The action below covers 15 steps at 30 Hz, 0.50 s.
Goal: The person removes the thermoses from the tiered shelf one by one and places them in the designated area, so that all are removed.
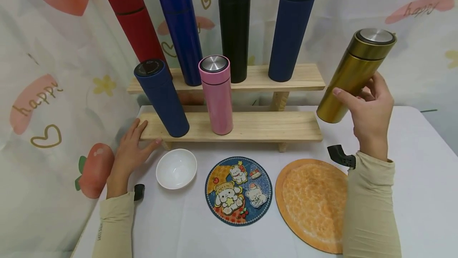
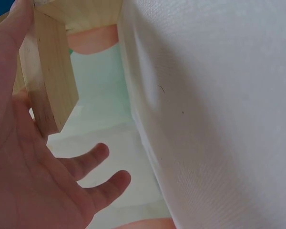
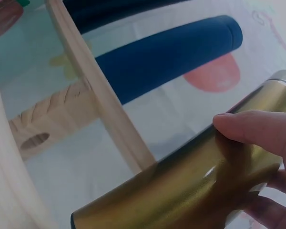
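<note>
My right hand (image 1: 373,111) grips a gold thermos flask (image 1: 352,75) with a silver-topped lid. Held tilted to the right, the flask is at the right end of the wooden two-tier rack; in the right wrist view, my thumb (image 3: 257,128) lies across its side. My left hand (image 1: 130,152) rests at the left end of the lower shelf (image 1: 268,127), fingers spread, thumb toward its front edge. Two fingers (image 2: 93,162) stick out straight below the board in the left wrist view. On this shelf stand a blue flask (image 1: 162,99) and a pink flask (image 1: 218,99).
The upper shelf (image 1: 259,77) bears a red flask (image 1: 137,27), a shiny blue flask (image 1: 182,37), a black flask (image 1: 234,29) and a dark blue flask (image 1: 293,29). In front are a white bowl (image 1: 176,169), a cartoon mat (image 1: 238,191) and a bread-patterned mat (image 1: 311,204).
</note>
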Each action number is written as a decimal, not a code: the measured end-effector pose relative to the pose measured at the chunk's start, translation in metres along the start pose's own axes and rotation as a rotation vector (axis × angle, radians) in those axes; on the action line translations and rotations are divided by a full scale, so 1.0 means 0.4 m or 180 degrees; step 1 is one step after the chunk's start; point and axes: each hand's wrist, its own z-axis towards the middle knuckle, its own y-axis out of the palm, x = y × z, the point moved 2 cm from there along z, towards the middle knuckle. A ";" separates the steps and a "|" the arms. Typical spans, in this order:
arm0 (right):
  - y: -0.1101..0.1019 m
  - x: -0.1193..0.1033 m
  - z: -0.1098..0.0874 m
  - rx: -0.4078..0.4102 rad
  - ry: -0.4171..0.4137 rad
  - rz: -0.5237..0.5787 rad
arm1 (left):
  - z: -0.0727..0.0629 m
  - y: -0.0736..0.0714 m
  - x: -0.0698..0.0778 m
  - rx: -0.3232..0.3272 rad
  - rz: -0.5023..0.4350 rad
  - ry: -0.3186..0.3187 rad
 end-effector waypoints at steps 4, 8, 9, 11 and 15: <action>-0.014 0.020 0.014 0.0057 0.0070 -0.0016 | -0.001 -0.002 0.001 -0.0018 -0.0005 -0.0021; -0.026 0.051 0.030 0.0075 0.0186 -0.0101 | -0.001 -0.004 0.004 0.0001 -0.0013 0.0006; -0.029 0.059 0.034 0.0065 0.0203 -0.0144 | -0.001 -0.004 0.004 0.0008 -0.0014 0.0016; -0.035 0.075 0.044 0.0040 0.0229 -0.0237 | -0.001 -0.004 0.005 0.0019 -0.0019 0.0022; -0.052 0.101 0.060 0.0007 0.0298 -0.0435 | -0.001 -0.003 0.006 0.0007 -0.0008 0.0020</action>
